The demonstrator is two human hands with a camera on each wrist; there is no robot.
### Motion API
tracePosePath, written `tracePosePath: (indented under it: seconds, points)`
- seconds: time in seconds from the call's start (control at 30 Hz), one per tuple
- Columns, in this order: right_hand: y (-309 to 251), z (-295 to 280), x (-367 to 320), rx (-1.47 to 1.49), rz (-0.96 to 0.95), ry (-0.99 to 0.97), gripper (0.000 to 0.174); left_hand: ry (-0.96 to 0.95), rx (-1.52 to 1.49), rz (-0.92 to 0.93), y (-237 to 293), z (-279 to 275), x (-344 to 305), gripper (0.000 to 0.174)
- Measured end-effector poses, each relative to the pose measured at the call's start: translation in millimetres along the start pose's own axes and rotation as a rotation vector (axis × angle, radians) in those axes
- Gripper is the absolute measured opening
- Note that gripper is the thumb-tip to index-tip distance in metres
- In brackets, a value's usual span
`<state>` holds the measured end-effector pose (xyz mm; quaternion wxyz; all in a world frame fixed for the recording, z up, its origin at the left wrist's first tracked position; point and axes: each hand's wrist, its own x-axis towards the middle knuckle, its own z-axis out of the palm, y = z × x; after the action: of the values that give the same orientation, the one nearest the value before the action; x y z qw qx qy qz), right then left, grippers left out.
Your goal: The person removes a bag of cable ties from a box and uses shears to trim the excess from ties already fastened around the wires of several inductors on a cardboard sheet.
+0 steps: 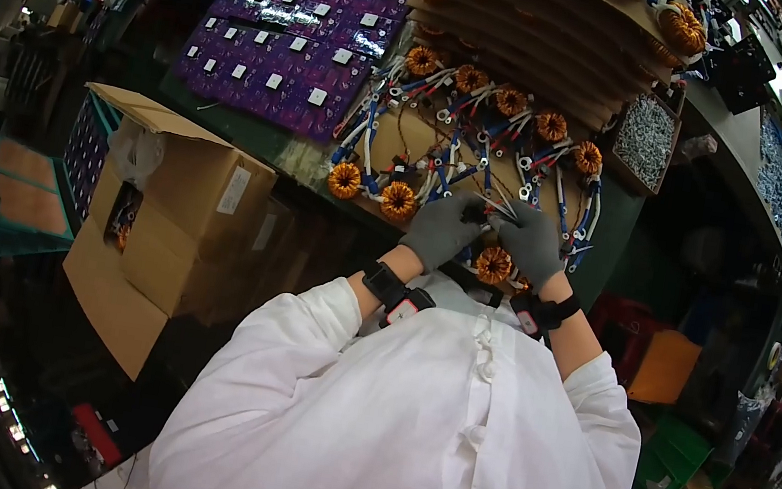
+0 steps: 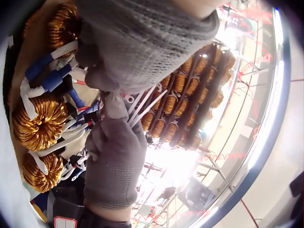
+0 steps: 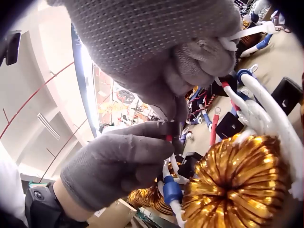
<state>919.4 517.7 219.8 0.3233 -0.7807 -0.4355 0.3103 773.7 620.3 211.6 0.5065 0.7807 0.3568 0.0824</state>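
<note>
Both hands wear grey gloves and meet over the near edge of a cardboard sheet (image 1: 416, 137) covered with wired coils. My left hand (image 1: 441, 232) pinches a small black part (image 3: 175, 128) with a bit of red beside it, its fingertips against those of the other hand. My right hand (image 1: 529, 248) holds thin white cable ties (image 2: 148, 105) that stick out past its fingers. A copper-wound coil (image 1: 493, 265) with white and blue-sleeved leads lies just below the hands. What the right fingertips touch is partly hidden behind the glove.
Purple printed sheets (image 1: 279, 46) with white squares lie at the left. Layered cardboard (image 1: 533, 38) is stacked behind the coils, with a box of small metal parts (image 1: 645, 141) to its right. An open carton (image 1: 202, 226) stands at the left.
</note>
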Motion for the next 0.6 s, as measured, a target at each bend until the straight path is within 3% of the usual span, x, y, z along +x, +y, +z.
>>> tracePosePath:
  seconds: [0.13, 0.2, 0.23, 0.33, 0.37, 0.43, 0.5, 0.6]
  points:
    - [-2, -4, -7, 0.082, 0.067, -0.032, 0.03, -0.009, 0.348, -0.013, 17, -7, 2, 0.033]
    - [-1, -3, -11, 0.135, 0.059, -0.035, 0.03, -0.235, 0.462, -0.156, 24, -12, 8, 0.035]
    - [-2, 1, -11, 0.101, 0.045, -0.006, 0.03, -0.235, 0.461, -0.156, 24, -11, 8, 0.035]
    - [4, 11, -6, 0.107, 0.059, 0.071, 0.031, -0.199, 0.42, -0.13, 21, -10, 5, 0.035]
    - [8, 16, -4, 0.145, 0.088, 0.116, 0.032, -0.245, 0.279, -0.077, 15, -11, 2, 0.034]
    - [20, 20, 2, 0.195, 0.11, 0.105, 0.032, -0.291, 0.138, -0.024, 13, -13, 0, 0.034]
    - [30, 23, 4, 0.244, 0.13, 0.094, 0.033, -0.293, 0.0, -0.089, 18, -18, 0, 0.032]
    - [25, 16, 2, 0.502, 0.125, 0.022, 0.027, -0.261, -0.163, -0.025, -1, -17, 5, 0.03]
